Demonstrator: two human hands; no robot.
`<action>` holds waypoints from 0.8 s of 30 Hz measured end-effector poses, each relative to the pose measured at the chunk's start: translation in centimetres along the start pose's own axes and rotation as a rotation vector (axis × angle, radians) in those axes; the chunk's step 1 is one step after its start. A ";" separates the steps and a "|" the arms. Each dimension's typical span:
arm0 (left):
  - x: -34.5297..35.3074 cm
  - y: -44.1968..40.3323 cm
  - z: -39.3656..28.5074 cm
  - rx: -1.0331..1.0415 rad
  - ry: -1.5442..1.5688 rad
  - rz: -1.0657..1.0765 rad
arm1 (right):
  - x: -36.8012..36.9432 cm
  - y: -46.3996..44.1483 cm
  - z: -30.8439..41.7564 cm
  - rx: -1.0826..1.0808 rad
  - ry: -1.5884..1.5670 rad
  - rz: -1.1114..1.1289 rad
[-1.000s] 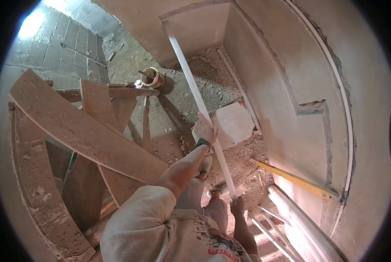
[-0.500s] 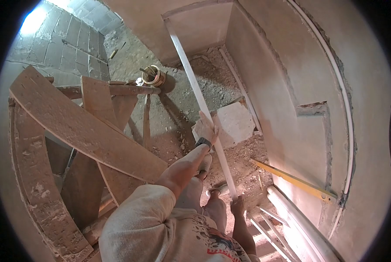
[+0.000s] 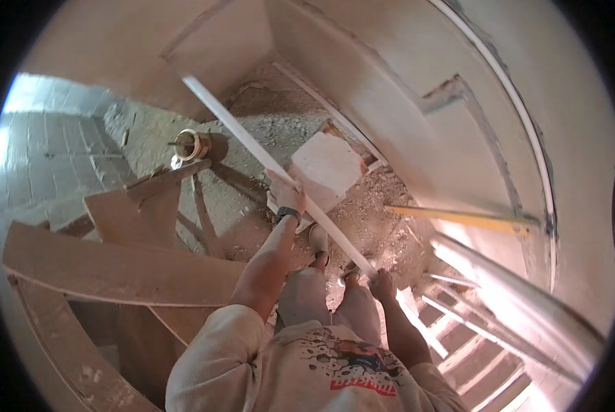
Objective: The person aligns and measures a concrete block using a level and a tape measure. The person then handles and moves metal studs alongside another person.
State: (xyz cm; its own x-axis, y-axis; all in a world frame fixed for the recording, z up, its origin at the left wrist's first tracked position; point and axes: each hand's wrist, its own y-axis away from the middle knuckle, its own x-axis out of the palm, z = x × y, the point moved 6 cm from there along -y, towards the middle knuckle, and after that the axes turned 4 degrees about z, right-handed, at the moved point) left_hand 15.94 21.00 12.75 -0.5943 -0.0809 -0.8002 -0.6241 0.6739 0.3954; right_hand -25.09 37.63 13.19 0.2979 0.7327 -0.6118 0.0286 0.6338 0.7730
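Note:
A long, straight white strip (image 3: 338,238) slants across the view, its far end raised towards the wall corner. Partway along it, my left hand (image 3: 287,193), with a dark watch at the wrist, has its fingers wrapped round the strip. My right hand (image 3: 381,284) is closed on the near end, by my knee. Under the strip's middle, a pale square slab (image 3: 327,168) lies on the rubble floor.
Wooden planks on a frame (image 3: 115,268) stand at the left. A bucket (image 3: 192,145) holds tools farther back. At the right, a yellow spirit level (image 3: 458,217) leans by the wall, above a large pipe (image 3: 513,288) and stairs (image 3: 479,357). White conduit (image 3: 524,113) runs up the wall.
The view has turned, so the floor and bucket appear farther left. Both hands keep hold of the strip, whose far end now shows farther left and lower.

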 end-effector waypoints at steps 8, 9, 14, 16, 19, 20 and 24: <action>-1.4 0.5 -0.8 0.022 -0.032 0.079 | -2.6 0.4 4.9 -0.019 -0.035 0.001; -1.6 0.6 -1.0 0.022 -0.037 0.091 | -2.6 0.3 5.1 -0.022 -0.029 0.003; -0.5 -0.1 0.0 0.068 -0.065 0.027 | -1.7 -0.7 5.3 -0.028 -0.050 -0.006; 0.1 -0.6 0.8 0.131 -0.027 -0.037 | -1.6 -0.6 5.1 -0.018 -0.052 0.006; -2.1 -0.1 -0.5 0.019 0.005 0.107 | -1.5 -0.6 5.2 -0.023 -0.092 0.014; -2.7 0.1 -0.5 0.023 -0.007 0.027 | -1.0 -0.7 4.5 -0.031 -0.119 -0.009; -3.9 2.8 -1.9 0.063 0.273 -0.076 | -2.7 2.1 3.8 -0.105 -0.146 -0.098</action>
State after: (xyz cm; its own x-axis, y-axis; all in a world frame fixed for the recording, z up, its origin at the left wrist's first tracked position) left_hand 15.52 21.79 17.83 -0.6666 -0.3222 -0.6722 -0.6448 0.7017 0.3031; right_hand -22.20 36.02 17.08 0.4341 0.6277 -0.6462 -0.0334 0.7280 0.6848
